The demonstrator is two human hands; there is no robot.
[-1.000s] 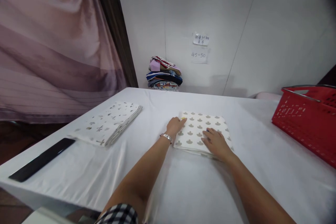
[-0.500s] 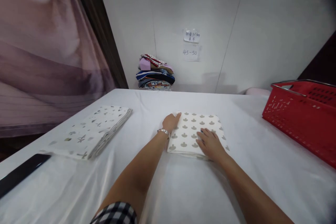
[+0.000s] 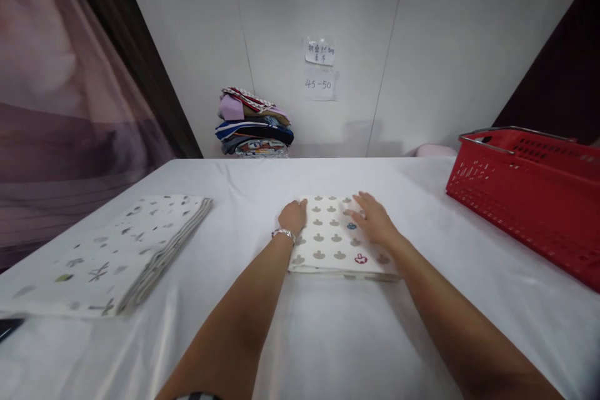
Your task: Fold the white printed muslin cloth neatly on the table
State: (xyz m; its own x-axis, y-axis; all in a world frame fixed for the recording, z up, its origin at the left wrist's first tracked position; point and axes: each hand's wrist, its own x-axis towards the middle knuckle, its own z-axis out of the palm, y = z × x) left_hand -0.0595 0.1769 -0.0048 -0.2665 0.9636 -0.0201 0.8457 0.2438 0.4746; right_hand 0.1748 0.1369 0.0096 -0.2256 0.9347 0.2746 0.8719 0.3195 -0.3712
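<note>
The patterned cloth (image 3: 335, 239) lies folded square at the table (image 3: 328, 337) centre. Left hand (image 3: 292, 215) curls on its left edge; right hand (image 3: 372, 220) lies spread flat on top. Folding looks nearly done, only smoothing left.

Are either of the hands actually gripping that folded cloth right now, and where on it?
Neither grips it. The left hand rests at the folded cloth's far left corner; the right hand lies flat on top.
</note>
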